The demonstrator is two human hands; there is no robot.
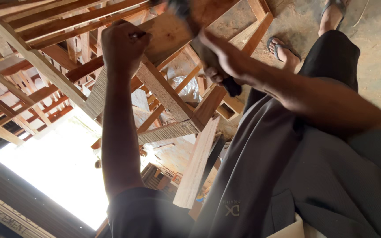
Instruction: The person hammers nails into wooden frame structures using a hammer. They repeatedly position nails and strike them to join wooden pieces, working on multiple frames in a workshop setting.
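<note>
grey shirt [287, 176] fills the foreground. both forearms reach out to a wooden frame [168, 92]. left hand [122, 44] is a clenched fist pinching something tiny against the plank, can't tell what. right hand [225, 59] grips a blurred hammer [199, 42], dark handle running diagonally, head end pointing up-left.

The left hand [123, 44] is clenched in a tight fist, forearm stretched straight out from the sleeve. The right hand [225, 59] is curled closed in a grip, arm bent across the torso.
</note>
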